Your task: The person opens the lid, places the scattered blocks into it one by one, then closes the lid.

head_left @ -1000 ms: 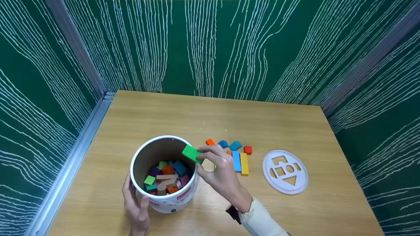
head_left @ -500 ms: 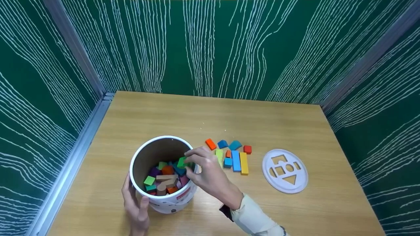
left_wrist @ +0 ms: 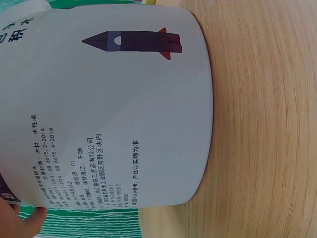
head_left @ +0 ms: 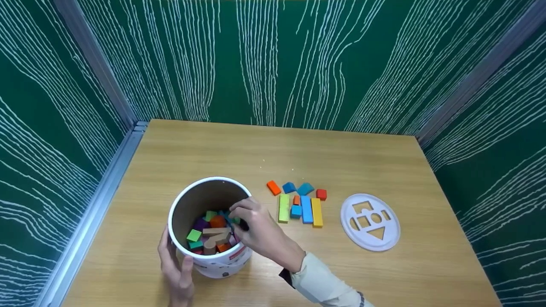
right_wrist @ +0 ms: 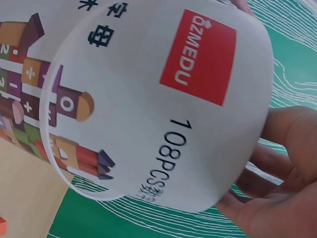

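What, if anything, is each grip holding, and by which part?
The left grip holds the white bucket by its outer wall. The right grip reaches into the bucket; whether it pinches anything there cannot be told.

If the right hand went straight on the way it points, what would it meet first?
The right hand would probably meet the blocks inside the bucket first, near the orange block; the hand's depth is hard to judge.

A round white lid with cut-out shapes lies on the right of the wooden table. Green walls with wavy white lines surround it, metal posts at the corners, a silver rail along the left edge.
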Available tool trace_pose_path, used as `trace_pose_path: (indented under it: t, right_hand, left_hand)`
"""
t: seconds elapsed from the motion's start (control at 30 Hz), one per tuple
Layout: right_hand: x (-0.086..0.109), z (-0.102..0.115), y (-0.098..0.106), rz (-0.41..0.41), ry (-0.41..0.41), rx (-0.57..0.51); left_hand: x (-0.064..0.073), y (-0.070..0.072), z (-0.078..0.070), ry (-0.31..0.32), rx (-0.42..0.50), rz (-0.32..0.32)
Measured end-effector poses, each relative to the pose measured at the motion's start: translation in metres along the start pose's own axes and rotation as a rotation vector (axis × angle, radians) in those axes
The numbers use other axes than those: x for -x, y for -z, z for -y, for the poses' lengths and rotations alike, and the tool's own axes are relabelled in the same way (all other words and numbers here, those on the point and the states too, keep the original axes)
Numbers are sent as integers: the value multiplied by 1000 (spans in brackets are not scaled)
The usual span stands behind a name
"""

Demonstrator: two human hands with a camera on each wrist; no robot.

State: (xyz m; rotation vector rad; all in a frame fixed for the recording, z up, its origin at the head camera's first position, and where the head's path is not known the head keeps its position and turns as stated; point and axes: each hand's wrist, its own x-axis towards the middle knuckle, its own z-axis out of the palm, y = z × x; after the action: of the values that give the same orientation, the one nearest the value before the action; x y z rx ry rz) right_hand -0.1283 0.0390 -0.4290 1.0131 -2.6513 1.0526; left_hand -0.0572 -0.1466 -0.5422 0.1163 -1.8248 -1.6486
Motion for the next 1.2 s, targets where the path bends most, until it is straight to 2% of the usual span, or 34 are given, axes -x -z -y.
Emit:
trace_pose_path:
  t: [0.37,0.47,0.57,0.7,0.87,1.07,1.2]
  right_hand:
    - [-3,2,-5,29,10,24]
    - [-2,3,-3,29,6,30]
    - [-1,3,-1,18,10,26]
    - [-1,2,2,-23,33,12]
    - [1,-2,8,-74,47,18]
    - [5,-7,18,-146,6,4]
    - [6,-15,22,-222,-34,15]
  left_hand:
    - [1,1,2,41,-48,0]
    - [1,1,2,33,-54,3]
    - [1,0,2,10,-11,7]
    - [1,1,2,-5,36,8]
    - [2,0,3,18,7,4]
    - [2,0,2,36,-14,5]
    - [1,0,1,32,-12,3]
